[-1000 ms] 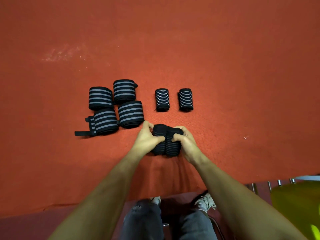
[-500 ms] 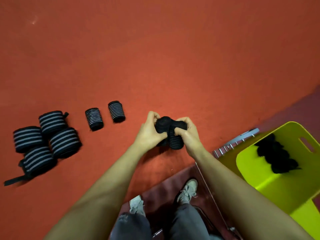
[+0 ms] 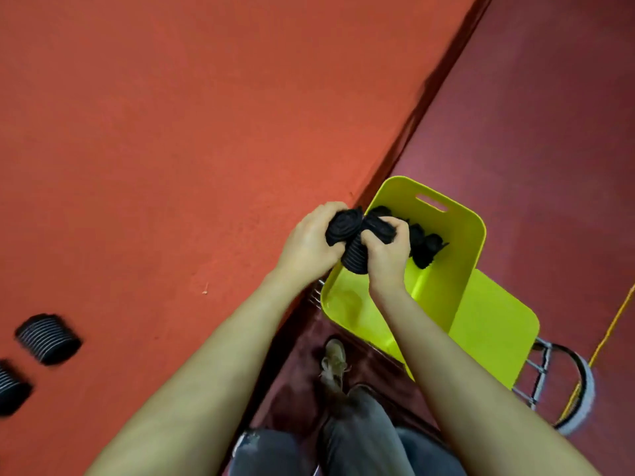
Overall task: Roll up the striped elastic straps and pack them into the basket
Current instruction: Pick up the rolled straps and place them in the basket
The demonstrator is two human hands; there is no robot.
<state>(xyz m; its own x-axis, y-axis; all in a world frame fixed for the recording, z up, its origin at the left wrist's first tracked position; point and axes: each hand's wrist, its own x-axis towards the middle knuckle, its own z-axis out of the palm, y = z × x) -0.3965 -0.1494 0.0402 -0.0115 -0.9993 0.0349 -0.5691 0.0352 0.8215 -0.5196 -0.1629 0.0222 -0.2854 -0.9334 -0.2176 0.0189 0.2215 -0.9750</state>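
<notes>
While both hands are clasped round a bundle of rolled straps [image 3: 347,235] above the near left corner of the basket [image 3: 470,235], the head view shows the left hand [image 3: 309,242] curling its fingers over the roll whose spiral end faces up, and the right hand [image 3: 386,252] pinching the roll next to it, thumb across the top and fingers wrapped behind. A third roll with pale ribs hangs below between the two palms, so the hands and the bundle together cover much of the basket's near left rim. That basket is lime green with a slot handle in its far wall, and it sits on a metal-framed stand [image 3: 539,376] beside the edge of the red table [image 3: 206,132]. Inside it, against the far wall, lie several dark rolls [image 3: 426,249], partly hidden behind the right hand; how many cannot be told. Left of the basket and well apart from it, two striped rolls [image 3: 48,338] lie on the red table near the picture's left edge, the nearer one cut off by the frame and both blurred. Below the basket, the person's grey trousers [image 3: 357,441] and one shoe [image 3: 333,359] show on the dark red floor [image 3: 549,115], and a yellow line [image 3: 611,324] runs across the floor to the right of the stand.
</notes>
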